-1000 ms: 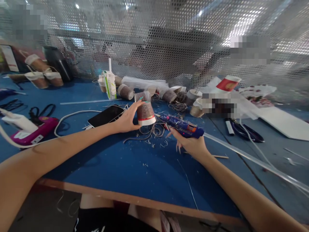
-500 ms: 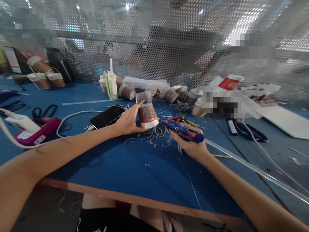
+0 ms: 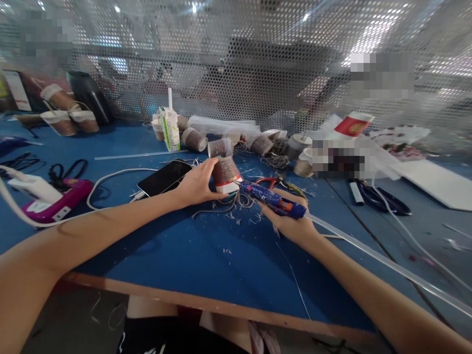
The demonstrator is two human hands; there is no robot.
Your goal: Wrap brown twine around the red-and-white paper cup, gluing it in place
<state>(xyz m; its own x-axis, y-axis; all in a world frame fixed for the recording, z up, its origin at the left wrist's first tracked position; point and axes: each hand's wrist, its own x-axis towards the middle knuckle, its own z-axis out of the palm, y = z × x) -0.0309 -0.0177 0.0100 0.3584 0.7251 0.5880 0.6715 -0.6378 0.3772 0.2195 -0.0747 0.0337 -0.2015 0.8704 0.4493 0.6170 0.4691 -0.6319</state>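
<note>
My left hand [image 3: 199, 183] is closed around a paper cup [image 3: 225, 170] wrapped in brown cord. Its rim end, with a red band and a bare white strip, tilts toward me. In my right hand [image 3: 291, 221] is a blue hot glue gun [image 3: 273, 196], a long clear glue stick [image 3: 361, 248] running out of its back. The gun's nozzle meets the cup at the red band, or lies very close to it. Loose cord [image 3: 241, 199] and scraps lie on the table beneath the cup. Another cord-wrapped cup [image 3: 220, 147] lies just behind.
A black phone [image 3: 165, 178] lies left of the cup, near a purple power strip [image 3: 61, 201]. Pliers [image 3: 291, 186] lie beyond my right hand. A drink carton [image 3: 168, 129], several wrapped cups and clear glue sticks [image 3: 223, 125] line the mesh partition [image 3: 206, 64].
The glue gun has moved slightly left along the cup's lower edge, my right hand with it. The cup has turned and tilted a little in my left hand.
</note>
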